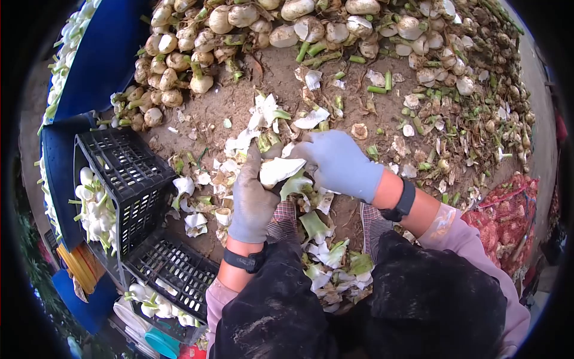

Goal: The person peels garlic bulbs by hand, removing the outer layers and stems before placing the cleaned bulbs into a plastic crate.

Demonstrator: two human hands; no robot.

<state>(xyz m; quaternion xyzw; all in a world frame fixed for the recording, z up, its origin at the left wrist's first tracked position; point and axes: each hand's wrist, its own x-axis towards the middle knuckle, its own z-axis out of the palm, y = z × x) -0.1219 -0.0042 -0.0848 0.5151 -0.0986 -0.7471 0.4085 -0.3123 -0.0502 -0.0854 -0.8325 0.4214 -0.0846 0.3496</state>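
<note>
In the head view, my gloved left hand (252, 197) is wrapped round a white garlic bulb (278, 172), its thumb and fingers at the bulb's sides. Just to the right of it is my gloved right hand (342, 163), with curled fingers at the bulb's upper right edge. Whether those fingers pinch a piece of skin is hidden. Loose garlic skins (263, 113) lie on the soil beyond the hands. More peeled leaves and skins (326, 254) are scattered between my feet.
Unpeeled garlic bulbs (239, 17) are heaped at the back. A black plastic crate (128, 161) stands at left, beside cleaned white garlic (97, 209). At right is a red mesh sack (502, 221). Cut stems (382, 88) litter the soil.
</note>
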